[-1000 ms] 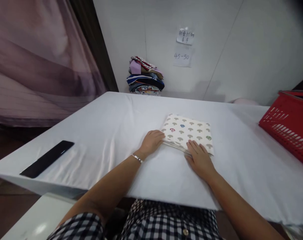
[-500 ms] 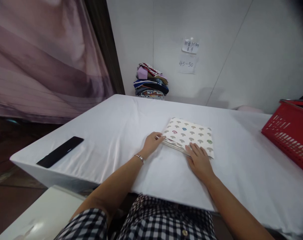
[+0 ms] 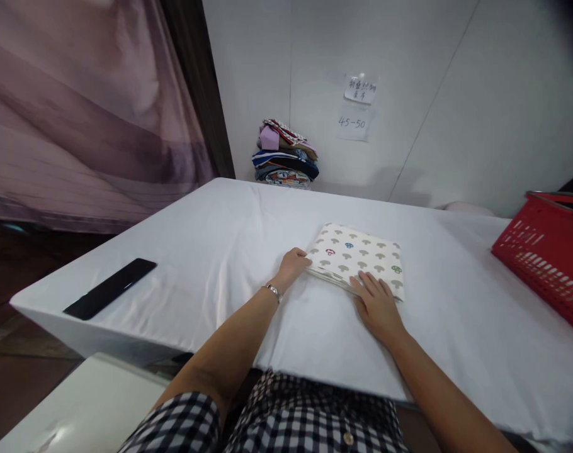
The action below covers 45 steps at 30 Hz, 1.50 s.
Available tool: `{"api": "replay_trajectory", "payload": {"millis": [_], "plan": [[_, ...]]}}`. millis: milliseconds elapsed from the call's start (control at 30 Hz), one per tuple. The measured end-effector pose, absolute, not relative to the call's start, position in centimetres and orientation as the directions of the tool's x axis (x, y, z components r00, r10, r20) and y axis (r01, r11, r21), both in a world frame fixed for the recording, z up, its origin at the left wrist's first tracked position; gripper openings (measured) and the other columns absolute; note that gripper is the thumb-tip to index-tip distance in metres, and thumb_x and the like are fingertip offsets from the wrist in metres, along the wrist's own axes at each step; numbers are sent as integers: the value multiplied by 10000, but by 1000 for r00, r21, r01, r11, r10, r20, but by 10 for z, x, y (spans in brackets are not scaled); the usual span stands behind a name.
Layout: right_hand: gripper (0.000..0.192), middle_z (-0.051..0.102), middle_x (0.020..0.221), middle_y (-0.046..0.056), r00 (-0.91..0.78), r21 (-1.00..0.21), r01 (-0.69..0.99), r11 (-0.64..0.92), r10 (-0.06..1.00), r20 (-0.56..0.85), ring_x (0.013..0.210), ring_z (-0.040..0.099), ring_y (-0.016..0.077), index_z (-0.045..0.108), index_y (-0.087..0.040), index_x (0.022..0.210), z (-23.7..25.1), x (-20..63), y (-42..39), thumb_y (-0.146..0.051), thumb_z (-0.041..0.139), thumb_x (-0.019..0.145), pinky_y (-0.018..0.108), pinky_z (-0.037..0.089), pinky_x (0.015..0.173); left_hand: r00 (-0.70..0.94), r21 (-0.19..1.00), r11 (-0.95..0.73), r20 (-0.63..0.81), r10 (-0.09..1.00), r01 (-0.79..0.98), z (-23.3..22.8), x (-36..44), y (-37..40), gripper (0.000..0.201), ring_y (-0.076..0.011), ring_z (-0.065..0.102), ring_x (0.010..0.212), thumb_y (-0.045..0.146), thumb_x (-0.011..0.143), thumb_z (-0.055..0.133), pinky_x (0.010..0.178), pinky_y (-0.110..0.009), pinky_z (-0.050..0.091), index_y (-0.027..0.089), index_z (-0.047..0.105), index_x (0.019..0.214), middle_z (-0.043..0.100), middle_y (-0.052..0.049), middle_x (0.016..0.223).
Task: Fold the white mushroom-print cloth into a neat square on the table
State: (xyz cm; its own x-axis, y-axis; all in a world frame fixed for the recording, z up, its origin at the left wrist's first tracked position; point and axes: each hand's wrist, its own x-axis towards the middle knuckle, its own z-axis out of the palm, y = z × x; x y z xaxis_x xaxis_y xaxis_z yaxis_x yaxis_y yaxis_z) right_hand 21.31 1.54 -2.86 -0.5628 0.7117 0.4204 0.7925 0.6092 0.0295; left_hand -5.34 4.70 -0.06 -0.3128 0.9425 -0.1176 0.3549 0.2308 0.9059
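Note:
A folded white cloth [image 3: 362, 248] printed with grey mushrooms, plus a few red, blue and green ones, lies flat on the white-covered table [image 3: 211, 251]. My left hand [image 3: 292, 267] pinches its left front corner between thumb and fingers; the fingertips beneath are partly hidden. Resting on the front edge of the cloth, toward its right side, is my right hand [image 3: 377, 306], with the fingers stretched out flat. Several layers show along the near edge.
A black phone-like slab [image 3: 111, 288] lies at the table's left. Folded fabrics [image 3: 286, 154] are stacked at the back by the wall. A red plastic basket [image 3: 546, 251] stands at the right. Two paper notes [image 3: 357, 104] hang on the wall.
My left hand has shifted slightly at the cloth's left corner, and the near-left edge lies neater, its red motif strip now out of sight. My right hand stays in place.

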Motion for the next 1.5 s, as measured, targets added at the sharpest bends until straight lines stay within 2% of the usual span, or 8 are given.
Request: {"api": "replay_trajectory", "payload": {"millis": [200, 433, 633, 867, 967, 1233, 1367, 1500], "plan": [[445, 441, 1408, 93, -567, 30, 789, 614, 708, 421, 1320, 350, 255, 459, -210, 1335, -28, 213, 16, -199, 379, 898, 474, 297, 1039, -331, 872, 176, -17, 943, 457, 1, -49, 39, 151, -144, 584, 709, 324, 734, 590, 611, -243, 425, 199, 572, 816, 653, -9, 820], [432, 459, 1393, 95, -558, 59, 798, 599, 700, 446, 1307, 369, 256, 488, -207, 1309, -29, 211, 15, -178, 384, 890, 465, 304, 1035, -272, 798, 273, -142, 952, 538, 12, -57, 58, 532, -187, 605, 651, 685, 794, 369, 593, -274, 425, 190, 542, 706, 657, -57, 688], [455, 461, 1393, 93, -561, 72, 794, 604, 681, 472, 1306, 378, 253, 476, -213, 1323, -31, 210, 15, -164, 396, 878, 463, 316, 1034, -263, 650, 321, -189, 946, 689, 20, -46, 82, 365, -290, 629, 898, 538, 729, 544, 694, -318, 429, 175, 561, 707, 685, -151, 912], [439, 472, 1386, 88, -561, 40, 790, 612, 694, 451, 1294, 399, 251, 466, -219, 1329, -25, 213, 13, -196, 382, 899, 478, 303, 1046, -227, 575, 279, -163, 960, 769, 28, -46, 77, 335, -300, 633, 911, 514, 758, 500, 713, -348, 435, 188, 560, 711, 683, -144, 923], [416, 499, 1360, 101, -447, 20, 865, 501, 753, 483, 1287, 402, 281, 475, -214, 1318, -24, 226, 14, -271, 402, 912, 530, 285, 1036, -204, 540, 255, -153, 967, 803, 31, -47, 81, 370, -319, 623, 942, 540, 769, 479, 721, -357, 437, 184, 563, 713, 681, -156, 923], [406, 484, 1376, 73, -379, 12, 916, 401, 854, 357, 1277, 408, 285, 521, -247, 1270, -14, 287, 32, -199, 422, 880, 508, 378, 960, -75, 689, 261, -288, 955, 676, 21, -36, 52, 541, -195, 637, 601, 454, 761, 564, 547, -273, 437, 168, 456, 1207, 685, -65, 809], [422, 463, 1393, 79, -387, -38, 908, 418, 868, 313, 1312, 367, 285, 519, -250, 1276, -5, 295, 30, -220, 427, 865, 564, 317, 1008, -101, 643, 164, -134, 986, 748, 21, -32, 34, 618, -209, 624, 675, 468, 753, 598, 589, -278, 424, 153, 450, 1264, 661, -42, 733], [404, 504, 1357, 76, -427, -193, 838, 511, 833, 352, 1311, 378, 267, 533, -249, 1267, 1, 274, 23, -271, 429, 877, 557, 280, 1047, -94, 583, -60, 230, 969, 810, 23, -24, 24, 359, -181, 601, 797, 402, 819, 563, 671, -276, 436, 214, 569, 1125, 650, -32, 888]]}}
